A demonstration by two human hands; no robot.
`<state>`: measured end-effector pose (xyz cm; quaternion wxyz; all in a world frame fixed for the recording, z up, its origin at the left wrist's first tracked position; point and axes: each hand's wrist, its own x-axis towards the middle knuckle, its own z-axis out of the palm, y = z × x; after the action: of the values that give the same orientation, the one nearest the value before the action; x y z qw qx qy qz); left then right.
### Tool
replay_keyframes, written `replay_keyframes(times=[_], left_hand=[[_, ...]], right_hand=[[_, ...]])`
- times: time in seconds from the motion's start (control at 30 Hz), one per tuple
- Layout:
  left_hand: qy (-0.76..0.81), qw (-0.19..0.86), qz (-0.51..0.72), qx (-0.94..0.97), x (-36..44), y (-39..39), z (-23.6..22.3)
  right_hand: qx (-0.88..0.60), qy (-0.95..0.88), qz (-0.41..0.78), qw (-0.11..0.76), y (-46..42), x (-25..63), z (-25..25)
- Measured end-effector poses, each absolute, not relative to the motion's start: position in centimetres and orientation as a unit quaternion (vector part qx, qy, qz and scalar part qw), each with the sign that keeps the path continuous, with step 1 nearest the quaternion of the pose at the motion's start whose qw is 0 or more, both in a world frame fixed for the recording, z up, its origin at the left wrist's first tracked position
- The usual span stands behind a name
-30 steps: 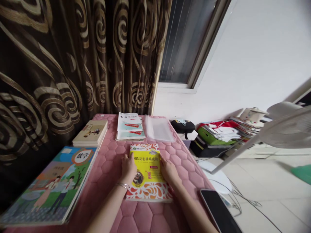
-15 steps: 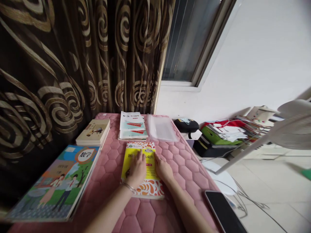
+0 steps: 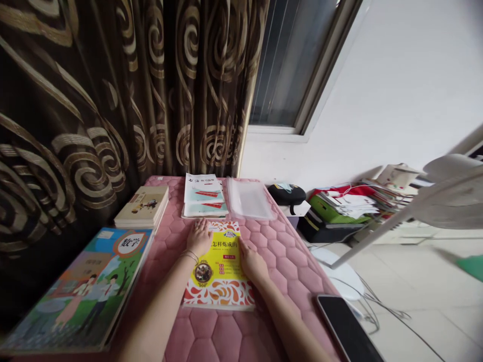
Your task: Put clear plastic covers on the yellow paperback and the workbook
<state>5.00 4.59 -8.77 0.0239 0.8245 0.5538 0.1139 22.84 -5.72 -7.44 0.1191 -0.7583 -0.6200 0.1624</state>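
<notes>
A yellow book (image 3: 222, 261) with orange-and-white patterned bands lies flat on the pink quilted surface in front of me. My left hand (image 3: 199, 239), with a bracelet at the wrist, rests open over the book's upper left corner, fingers stretched forward. At the right edge of the book, my right hand (image 3: 254, 262) grips the side; some of its fingertips are hidden. Beyond the book lies a small pile of white booklets (image 3: 202, 188). Clear plastic sleeves (image 3: 252, 200) lie just right of that pile.
Left of me are a stack of maths textbooks (image 3: 86, 286) and a smaller stack of beige books (image 3: 141, 206). A phone (image 3: 349, 327) lies at the right edge of the pink quilted surface (image 3: 215, 334). A white fan (image 3: 377, 231) stands on the floor; a curtain (image 3: 181, 90) hangs behind.
My left hand has slid from the middle of the yellow cover to its upper left corner, uncovering the title and round picture. My right hand stays at the right edge.
</notes>
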Motion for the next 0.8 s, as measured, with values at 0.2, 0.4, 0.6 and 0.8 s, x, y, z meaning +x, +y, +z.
replay_keyframes(times=[0.2,0.4,0.6,0.8], left_hand=[[0.588,0.011,0.124,0.799,3.7,3.5,-9.6],[0.583,0.01,0.12,0.804,4.4,0.0,-9.6],[0.533,0.032,0.107,0.839,4.8,0.3,-9.3],[0.53,0.011,0.113,0.84,4.6,0.5,-9.3]], right_hand=[[-0.738,-0.647,0.151,0.118,-5.6,23.1,-7.5],[-0.74,-0.649,0.143,0.099,-5.6,22.8,-7.7],[-0.753,-0.635,0.153,0.079,-6.1,22.5,-7.4],[-0.743,-0.665,0.035,0.066,-5.4,20.7,-6.2]])
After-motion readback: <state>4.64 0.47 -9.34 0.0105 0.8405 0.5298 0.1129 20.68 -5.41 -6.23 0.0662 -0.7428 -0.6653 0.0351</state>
